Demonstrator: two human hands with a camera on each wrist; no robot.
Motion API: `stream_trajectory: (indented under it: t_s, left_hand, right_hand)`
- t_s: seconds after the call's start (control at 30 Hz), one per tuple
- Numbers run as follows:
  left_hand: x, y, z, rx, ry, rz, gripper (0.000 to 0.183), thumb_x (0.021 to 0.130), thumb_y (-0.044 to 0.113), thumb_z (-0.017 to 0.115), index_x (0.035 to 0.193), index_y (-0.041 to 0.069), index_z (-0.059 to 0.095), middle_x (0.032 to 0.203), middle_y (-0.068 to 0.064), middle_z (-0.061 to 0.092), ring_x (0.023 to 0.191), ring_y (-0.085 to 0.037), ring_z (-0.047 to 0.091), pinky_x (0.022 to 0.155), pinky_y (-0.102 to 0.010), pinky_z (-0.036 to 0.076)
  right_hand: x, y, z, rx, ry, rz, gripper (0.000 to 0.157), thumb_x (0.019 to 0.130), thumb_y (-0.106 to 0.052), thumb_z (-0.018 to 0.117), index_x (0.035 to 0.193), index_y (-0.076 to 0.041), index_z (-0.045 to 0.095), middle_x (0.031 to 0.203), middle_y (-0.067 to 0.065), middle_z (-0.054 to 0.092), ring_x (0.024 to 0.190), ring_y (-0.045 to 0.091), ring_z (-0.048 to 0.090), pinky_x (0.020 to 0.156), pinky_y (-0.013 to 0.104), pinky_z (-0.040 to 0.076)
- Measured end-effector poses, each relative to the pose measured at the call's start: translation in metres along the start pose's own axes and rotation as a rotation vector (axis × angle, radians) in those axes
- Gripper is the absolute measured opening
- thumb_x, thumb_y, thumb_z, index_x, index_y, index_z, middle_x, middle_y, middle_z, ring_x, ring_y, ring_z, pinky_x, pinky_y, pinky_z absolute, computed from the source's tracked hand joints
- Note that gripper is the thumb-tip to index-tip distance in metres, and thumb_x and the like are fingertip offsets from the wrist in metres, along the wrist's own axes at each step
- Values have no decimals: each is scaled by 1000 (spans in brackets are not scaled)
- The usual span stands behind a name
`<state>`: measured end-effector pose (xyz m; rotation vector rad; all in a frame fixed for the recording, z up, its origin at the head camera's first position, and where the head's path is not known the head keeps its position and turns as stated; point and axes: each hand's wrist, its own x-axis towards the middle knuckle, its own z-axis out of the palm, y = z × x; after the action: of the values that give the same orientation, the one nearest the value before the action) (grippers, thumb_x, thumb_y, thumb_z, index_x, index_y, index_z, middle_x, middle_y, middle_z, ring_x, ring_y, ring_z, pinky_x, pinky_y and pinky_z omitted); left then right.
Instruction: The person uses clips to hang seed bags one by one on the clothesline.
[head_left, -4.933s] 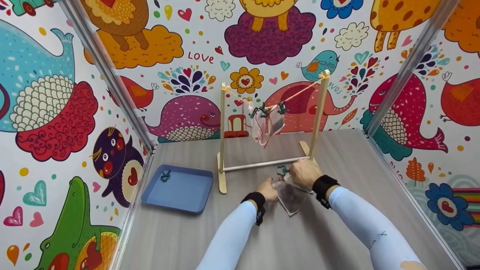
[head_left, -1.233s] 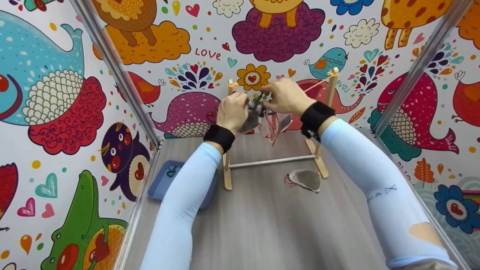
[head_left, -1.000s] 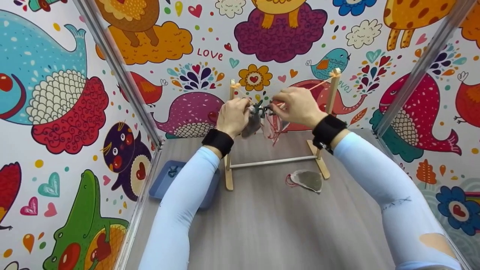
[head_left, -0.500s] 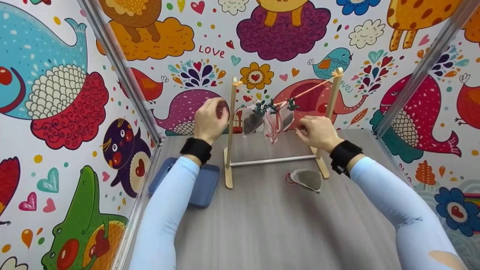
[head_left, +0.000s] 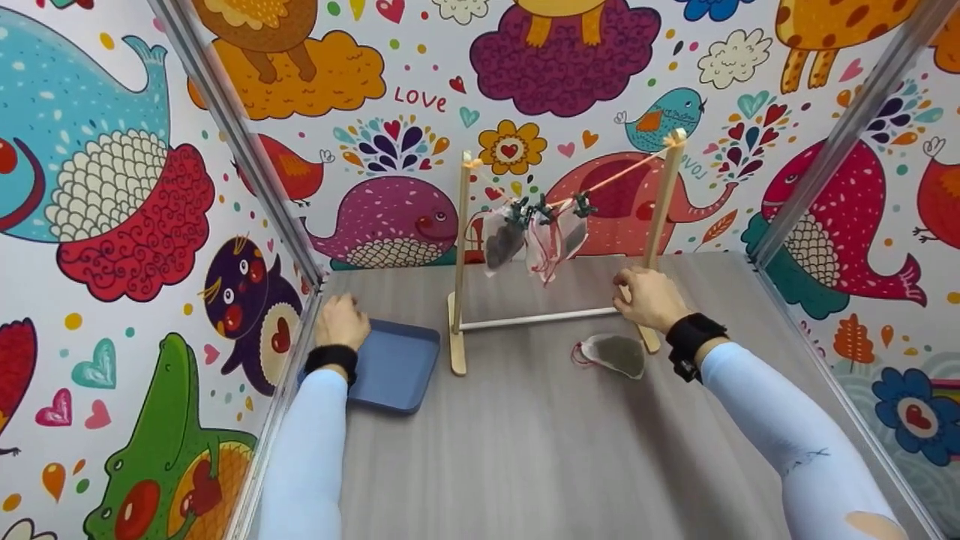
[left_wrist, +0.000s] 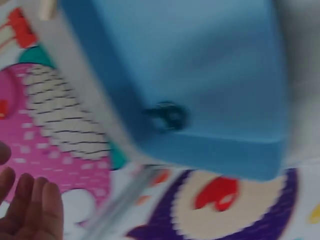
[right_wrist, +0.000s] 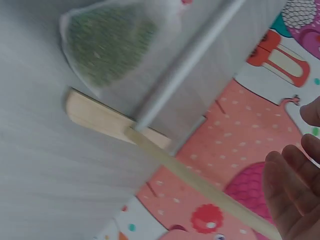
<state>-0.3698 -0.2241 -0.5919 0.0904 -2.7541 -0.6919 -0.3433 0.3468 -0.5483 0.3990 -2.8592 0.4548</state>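
Note:
My left hand [head_left: 341, 326] is over the far left corner of the blue tray [head_left: 397, 367], its fingers loose and holding nothing. In the left wrist view a dark green clip [left_wrist: 170, 116] lies inside that tray, apart from the fingers [left_wrist: 52, 205]. My right hand [head_left: 651, 298], loosely bent and without anything in it, is by the foot of the rack's right post. Just in front of it on the table lies a filled mesh drawstring bag [head_left: 615, 355]; its green, leafy filling shows in the right wrist view. Similar bags [head_left: 504, 244] hang from the cord by dark green clips [head_left: 583, 205].
A wooden rack stands at the back, with a left post [head_left: 461, 247], a right post [head_left: 664, 202], a white crossbar [head_left: 540, 319] and an orange cord [head_left: 630, 176] that sags between the posts. Patterned walls [head_left: 420, 60] with metal corner rails [head_left: 232, 142] enclose the grey table [head_left: 510, 450].
A filled bag was clipped onto the cord at the left, and both hands let go. The left hand has moved left and down to the tray; the right hand down near the lying bag.

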Motion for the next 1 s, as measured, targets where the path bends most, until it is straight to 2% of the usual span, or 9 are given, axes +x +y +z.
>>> stream_trajectory:
  t_s: [0.1,0.2,0.27,0.33,0.4,0.63,0.8,0.93,1.0]
  left_hand:
    - [-4,-22,11,70,-156,-95,38,100,14,67,127,-12,72,129,-37,71,123,-61,69,109,-67,57]
    - [-5,-44,31,134,-305,-120,58,101,30,73,139,-14,65,140,-42,64,132,-68,60,113,-70,55]
    - [-5,-50,39,160,-419,-134,74,102,38,74,150,-15,55,152,-45,54,139,-71,53,117,-71,51]
    - [-7,-55,48,159,-486,-152,85,102,42,74,158,-16,47,160,-47,46,146,-72,47,122,-72,47]
    - [-12,-49,49,145,-559,-187,91,103,38,75,163,-18,37,168,-48,35,152,-71,41,127,-75,40]
    - [-33,-49,72,119,-599,-183,94,101,37,74,166,-16,33,173,-51,19,157,-74,28,128,-82,33]
    - [-38,-48,70,110,-600,-218,102,97,38,77,170,-12,26,177,-48,8,161,-71,22,126,-86,32]
    - [-30,-46,65,123,-569,-183,97,97,33,76,165,-18,30,169,-50,26,154,-71,35,125,-80,37]
    - [-26,-41,64,142,-539,-156,80,98,28,74,156,-19,46,159,-49,44,145,-70,47,123,-76,43]
  right_hand:
    - [-6,3,10,5,-21,18,38,94,-18,84,125,1,75,118,24,80,103,48,79,89,66,65]
    - [-12,6,20,1,-44,34,44,92,-19,86,128,2,74,121,25,80,107,50,79,91,66,64]
    - [-17,7,26,-1,-67,44,48,90,-21,87,130,2,73,122,26,79,108,50,78,92,66,64]
    - [-22,8,31,1,-93,53,51,90,-22,88,132,2,73,123,27,78,107,50,78,92,66,64]
    - [-26,8,36,-3,-116,52,52,89,-23,88,132,2,72,123,27,77,106,49,78,90,66,64]
    - [-37,8,45,-19,-116,-5,49,86,-18,90,126,5,73,118,27,79,104,47,78,91,63,64]
    - [-41,7,47,-15,-153,-42,44,89,-18,88,125,3,75,116,25,80,101,44,79,88,60,65]
    - [-42,9,45,-13,-186,-20,40,92,-19,86,125,2,76,117,24,80,104,42,78,90,60,65]
    - [-42,10,43,-18,-198,-4,40,92,-19,86,125,1,76,117,24,80,104,43,78,91,61,65]
